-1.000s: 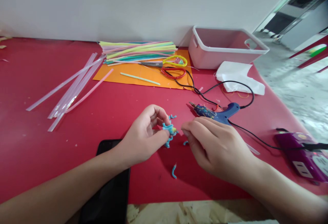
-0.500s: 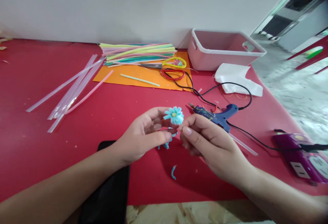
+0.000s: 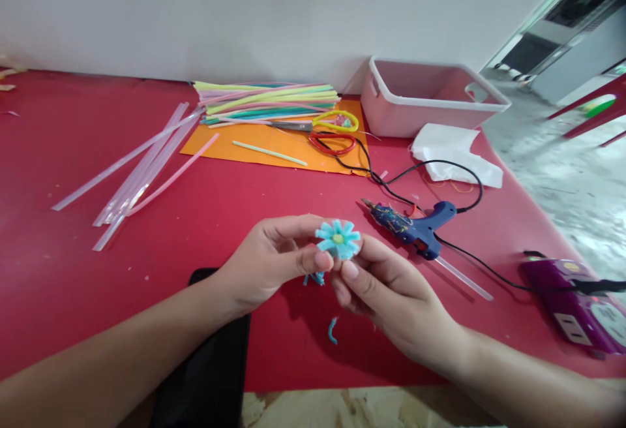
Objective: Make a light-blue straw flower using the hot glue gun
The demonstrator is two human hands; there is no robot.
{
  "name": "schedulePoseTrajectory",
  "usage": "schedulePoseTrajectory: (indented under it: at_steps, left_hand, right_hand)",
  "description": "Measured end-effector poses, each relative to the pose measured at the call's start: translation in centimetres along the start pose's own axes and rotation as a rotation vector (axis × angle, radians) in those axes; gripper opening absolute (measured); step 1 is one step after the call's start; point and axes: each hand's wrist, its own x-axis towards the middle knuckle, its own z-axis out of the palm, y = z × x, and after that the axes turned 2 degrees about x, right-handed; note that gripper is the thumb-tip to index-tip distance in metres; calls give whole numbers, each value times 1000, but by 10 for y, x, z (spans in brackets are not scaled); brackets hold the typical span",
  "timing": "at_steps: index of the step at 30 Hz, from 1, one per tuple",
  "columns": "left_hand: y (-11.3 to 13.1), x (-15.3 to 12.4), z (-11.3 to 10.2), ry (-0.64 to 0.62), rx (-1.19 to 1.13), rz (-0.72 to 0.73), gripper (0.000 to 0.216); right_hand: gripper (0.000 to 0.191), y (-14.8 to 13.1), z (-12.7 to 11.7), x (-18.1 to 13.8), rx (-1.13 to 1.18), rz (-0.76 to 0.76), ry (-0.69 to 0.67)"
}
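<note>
A small light-blue pipe cleaner flower with a yellow-green centre is held up above the table, its face turned towards me. My left hand pinches its edge between thumb and fingers from the left. From the right, my right hand closes thumb and fingertips on its lower side; the exact contact is partly hidden behind the petals. Below the hands lie more blue fuzzy pieces, half covered by my left fingers. A short curved blue pipe cleaner scrap rests nearer me.
A blue glue gun lies right of my hands, its cord running to a purple power strip. Behind are scissors, pipe cleaners, a pink bin and white paper. Clear sticks lie left; a black phone sits under my left forearm.
Both hands have come closer together and slightly lower. The flower has moved down a little and now faces me more fully, with my left thumb at its edge.
</note>
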Motion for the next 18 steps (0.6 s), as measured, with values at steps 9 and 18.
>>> schedulePoseTrajectory:
  at_steps: [9,18]
  left_hand:
    - [4,1,4,-14,21,53,13]
    - [1,0,4,125,-144,37,24]
  right_hand:
    - [22,2,-1,-4,30,-7,2]
    - [25,5,0,-2,77,4,37]
